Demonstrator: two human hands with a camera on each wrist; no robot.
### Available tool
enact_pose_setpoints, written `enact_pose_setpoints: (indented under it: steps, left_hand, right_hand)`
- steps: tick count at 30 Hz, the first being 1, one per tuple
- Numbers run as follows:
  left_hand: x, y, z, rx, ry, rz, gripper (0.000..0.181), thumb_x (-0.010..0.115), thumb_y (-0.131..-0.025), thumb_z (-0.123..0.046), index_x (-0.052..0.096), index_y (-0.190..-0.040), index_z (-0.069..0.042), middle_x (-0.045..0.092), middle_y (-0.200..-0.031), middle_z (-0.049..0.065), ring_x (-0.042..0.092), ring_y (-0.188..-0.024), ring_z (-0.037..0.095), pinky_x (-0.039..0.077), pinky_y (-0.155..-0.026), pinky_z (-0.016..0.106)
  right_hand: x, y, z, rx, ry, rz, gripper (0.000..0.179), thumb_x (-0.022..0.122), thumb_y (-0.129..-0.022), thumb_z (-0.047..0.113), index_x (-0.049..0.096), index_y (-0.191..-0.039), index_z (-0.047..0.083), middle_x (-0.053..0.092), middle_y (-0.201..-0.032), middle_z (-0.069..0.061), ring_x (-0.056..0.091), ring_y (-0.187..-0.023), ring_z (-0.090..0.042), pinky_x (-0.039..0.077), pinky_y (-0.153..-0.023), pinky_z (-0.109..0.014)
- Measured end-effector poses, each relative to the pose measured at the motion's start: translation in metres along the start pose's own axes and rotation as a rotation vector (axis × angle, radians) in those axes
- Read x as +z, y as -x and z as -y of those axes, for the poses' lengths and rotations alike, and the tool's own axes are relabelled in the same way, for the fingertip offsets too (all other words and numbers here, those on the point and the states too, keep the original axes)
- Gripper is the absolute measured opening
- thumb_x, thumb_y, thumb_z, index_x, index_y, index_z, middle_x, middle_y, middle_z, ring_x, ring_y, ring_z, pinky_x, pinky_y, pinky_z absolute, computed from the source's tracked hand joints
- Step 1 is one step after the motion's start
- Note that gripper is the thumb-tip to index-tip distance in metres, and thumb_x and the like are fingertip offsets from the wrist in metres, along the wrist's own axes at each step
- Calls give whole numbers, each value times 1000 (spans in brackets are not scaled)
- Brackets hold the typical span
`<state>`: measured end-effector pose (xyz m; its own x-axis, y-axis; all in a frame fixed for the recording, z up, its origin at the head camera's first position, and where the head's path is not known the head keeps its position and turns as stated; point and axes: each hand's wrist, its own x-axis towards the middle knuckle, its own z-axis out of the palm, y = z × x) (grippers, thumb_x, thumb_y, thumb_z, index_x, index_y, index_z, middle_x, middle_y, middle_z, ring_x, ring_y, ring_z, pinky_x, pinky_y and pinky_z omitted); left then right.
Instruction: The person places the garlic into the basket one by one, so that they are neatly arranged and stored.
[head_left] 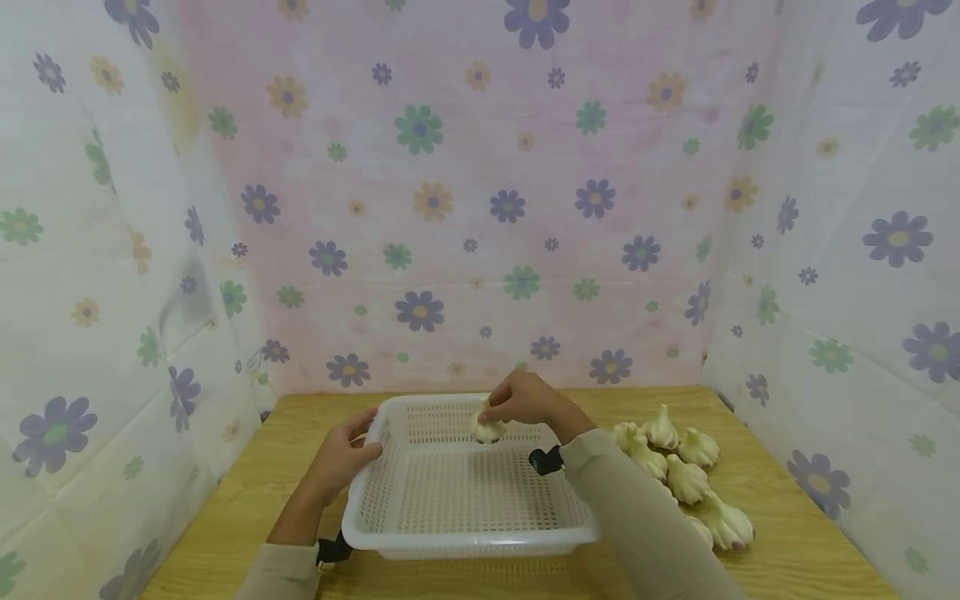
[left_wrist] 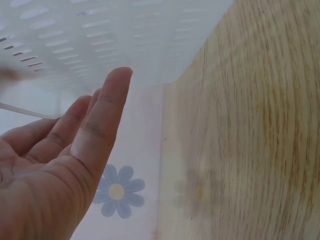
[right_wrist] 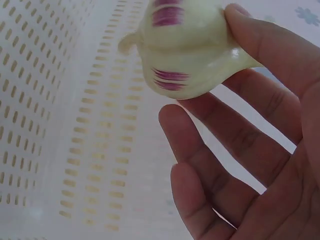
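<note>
A white plastic basket (head_left: 472, 542) with slotted walls and floor stands on the wooden table. My left hand (head_left: 343, 457) is at its left rim, the thumb touching the edge. In the left wrist view the fingers (left_wrist: 102, 120) extend fairly straight beside the slotted wall; the thumb is hidden there. Near the back of the basket, my right hand (head_left: 528, 400) pinches a garlic bulb (head_left: 489, 429) between thumb and fingers, over the basket's inside. Purple streaks mark this pale bulb (right_wrist: 187, 50) in the right wrist view, and the other fingers hang loosely below it.
Several more garlic bulbs (head_left: 686, 479) lie heaped on the table (head_left: 795, 533) right of the basket, partly behind my right sleeve (head_left: 637, 508). Flowered cloth (head_left: 465, 250) walls in the table at the back and both sides.
</note>
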<state>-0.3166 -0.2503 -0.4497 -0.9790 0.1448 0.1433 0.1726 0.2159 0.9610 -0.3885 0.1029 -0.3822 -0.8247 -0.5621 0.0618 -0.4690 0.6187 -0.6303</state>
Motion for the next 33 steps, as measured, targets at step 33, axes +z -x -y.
enact_pose_setpoints:
  steps: [33]
  left_hand:
    - [3,0,-2,-8,-15,2,85,65,-88,2,27,-163,-4,44,-154,29,61,-125,48,64,-81,47]
  right_hand:
    - [64,-38,29,143,-109,47,23,87,-84,26,84,-104,13,80,-104,-2,78,-78,-29,60,-64,-28]
